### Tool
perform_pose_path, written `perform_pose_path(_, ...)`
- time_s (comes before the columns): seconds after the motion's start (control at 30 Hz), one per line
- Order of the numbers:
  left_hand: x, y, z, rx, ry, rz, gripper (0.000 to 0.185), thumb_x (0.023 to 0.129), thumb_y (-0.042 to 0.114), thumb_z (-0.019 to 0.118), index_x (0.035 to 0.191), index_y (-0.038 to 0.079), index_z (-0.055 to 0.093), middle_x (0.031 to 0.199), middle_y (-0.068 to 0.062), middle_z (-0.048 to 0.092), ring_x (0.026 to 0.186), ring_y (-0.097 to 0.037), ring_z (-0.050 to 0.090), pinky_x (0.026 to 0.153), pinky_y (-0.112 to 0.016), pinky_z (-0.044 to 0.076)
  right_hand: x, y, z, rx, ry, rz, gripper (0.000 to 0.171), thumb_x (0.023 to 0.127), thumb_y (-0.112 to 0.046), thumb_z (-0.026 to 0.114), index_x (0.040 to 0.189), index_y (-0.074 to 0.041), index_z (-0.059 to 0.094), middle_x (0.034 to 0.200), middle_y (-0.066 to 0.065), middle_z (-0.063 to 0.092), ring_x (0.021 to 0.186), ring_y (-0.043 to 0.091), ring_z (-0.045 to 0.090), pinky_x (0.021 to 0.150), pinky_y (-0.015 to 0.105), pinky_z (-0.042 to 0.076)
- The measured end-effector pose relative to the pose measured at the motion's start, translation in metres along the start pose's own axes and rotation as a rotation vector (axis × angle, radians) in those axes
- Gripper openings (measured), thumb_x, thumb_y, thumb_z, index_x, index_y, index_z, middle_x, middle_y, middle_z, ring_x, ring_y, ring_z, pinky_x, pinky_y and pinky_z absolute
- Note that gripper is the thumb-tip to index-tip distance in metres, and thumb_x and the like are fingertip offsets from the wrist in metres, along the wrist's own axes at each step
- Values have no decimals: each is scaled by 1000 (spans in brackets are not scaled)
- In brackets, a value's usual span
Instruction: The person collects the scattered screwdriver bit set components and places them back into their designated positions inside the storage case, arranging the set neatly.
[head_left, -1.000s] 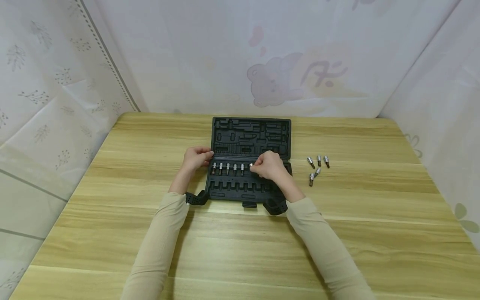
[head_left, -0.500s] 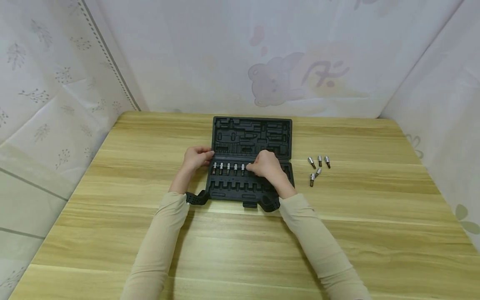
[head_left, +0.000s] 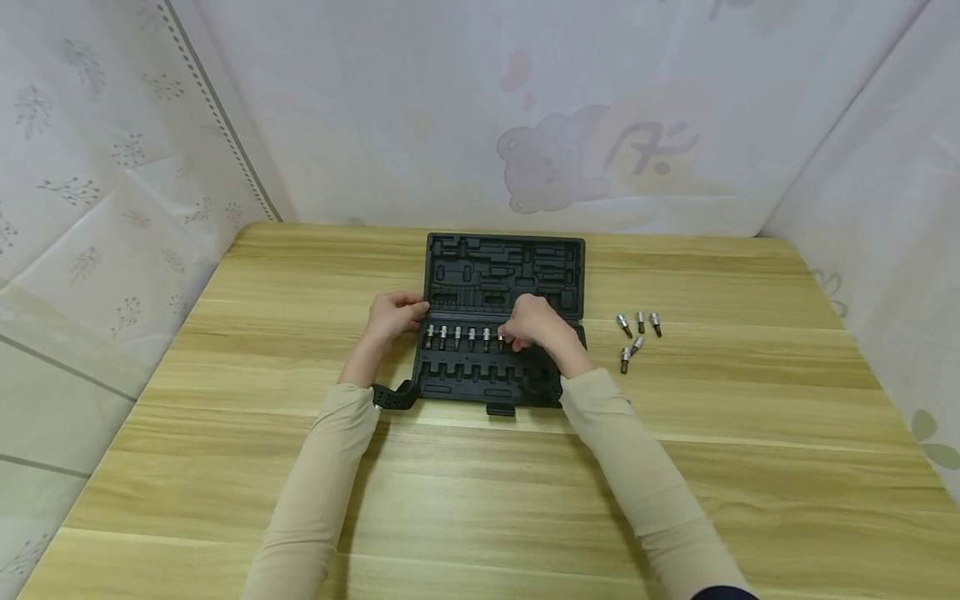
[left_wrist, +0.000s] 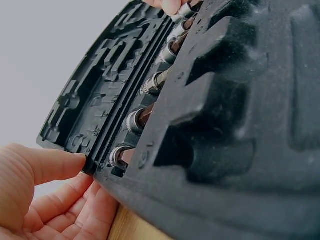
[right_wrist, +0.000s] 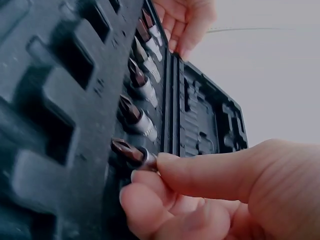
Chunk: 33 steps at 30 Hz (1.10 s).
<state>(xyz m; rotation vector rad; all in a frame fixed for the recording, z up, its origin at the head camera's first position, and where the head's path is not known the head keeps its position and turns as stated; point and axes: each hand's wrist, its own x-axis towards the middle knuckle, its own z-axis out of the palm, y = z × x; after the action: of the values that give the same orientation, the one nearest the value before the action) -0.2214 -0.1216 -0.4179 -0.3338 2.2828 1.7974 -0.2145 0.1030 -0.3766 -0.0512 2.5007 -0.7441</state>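
Note:
A black plastic socket case lies unfolded on the table, its moulded lid at the back. My left hand holds the case's left edge near the hinge, thumb above and fingers below in the left wrist view. My right hand pinches the chrome end of a bit socket between thumb and index finger. That bit socket, with a cross-shaped tip, sits at its slot in the upper row. Several other bit sockets fill the slots to its left. My right hand covers the slots to the right.
Several loose bit sockets lie on the wooden table to the right of the case. A latch sticks out at the case's front edge. Patterned cloth hangs behind the table.
My right hand has shifted slightly, and the bit socket at its fingertips now shows in the row, where the fingers hid it half a second ago. My left hand stays in place.

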Motion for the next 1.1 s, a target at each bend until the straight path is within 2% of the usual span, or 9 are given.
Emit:
perform_pose_path(0.1, 0, 1, -1, 3, 1, 2, 29, 92, 9, 60, 117, -5, 61, 113, -20, 60, 85, -19, 59, 73, -27, 54, 6, -1, -5, 54, -71, 42, 26, 92, -15, 61, 73, 0, 70, 53, 4, 60, 41, 10, 49, 44, 24, 40)
perform_pose_path(0.2, 0, 0, -1, -3, 6, 7, 29, 92, 9, 60, 117, -6, 61, 113, -20, 60, 85, -18, 59, 72, -26, 54, 12, -1, -10, 75, -127, 101, 26, 91, -19, 63, 73, -1, 68, 51, 2, 56, 38, 8, 40, 39, 21, 29)
perform_pose_path(0.3, 1, 0, -1, -9, 5, 12, 29, 91, 9, 60, 116, -6, 61, 112, -21, 60, 84, -18, 59, 71, -25, 54, 18, 1, -16, 70, -171, 153, 28, 89, -25, 67, 71, -3, 66, 49, 0, 52, 37, 7, 34, 38, 21, 27)
perform_pose_path(0.43, 2, -2, -1, -8, 4, 12, 29, 91, 9, 61, 116, -7, 61, 113, -21, 60, 84, -18, 59, 71, -25, 54, 23, 2, -20, 29, -222, 183, 32, 87, -30, 69, 66, -8, 63, 49, -1, 49, 39, 7, 33, 43, 22, 32)
perform_pose_path(0.6, 2, -2, -1, -5, 9, 13, 30, 91, 9, 60, 117, -6, 60, 115, -22, 60, 87, -21, 60, 73, -26, 54, 28, 3, -23, -58, -244, 177, 37, 85, -37, 69, 59, -11, 62, 49, -2, 48, 41, 7, 32, 48, 23, 34)
perform_pose_path(0.83, 1, 0, 2, -18, 8, 27, 30, 91, 8, 61, 116, -8, 60, 113, -22, 60, 80, -17, 60, 71, -25, 54, 36, 1, -27, -169, -290, 201, 38, 85, -40, 67, 59, -14, 60, 50, -4, 47, 42, 5, 30, 47, 19, 32)
perform_pose_path(0.97, 0, 1, 3, -15, 12, 24, 29, 91, 7, 61, 115, -8, 61, 111, -21, 61, 79, -16, 60, 72, -26, 54, 39, -7, -28, -282, -287, 245, 37, 83, -43, 69, 62, -14, 63, 50, -5, 50, 40, 5, 29, 48, 20, 35)
perform_pose_path(1.03, -1, 1, 3, -12, 19, 20, 28, 91, 8, 61, 114, -8, 61, 110, -20, 61, 80, -17, 60, 73, -27, 54, 40, -15, -28, -353, -273, 272, 36, 81, -46, 70, 64, -14, 68, 50, -6, 53, 38, 4, 32, 54, 23, 41)
perform_pose_path(1.1, -1, 0, 3, -10, 23, 21, 28, 91, 8, 61, 114, -7, 61, 110, -20, 61, 81, -18, 60, 73, -28, 55, 41, -22, -28, -415, -269, 304, 35, 79, -48, 70, 68, -15, 73, 50, -8, 55, 38, 4, 35, 70, 29, 47)
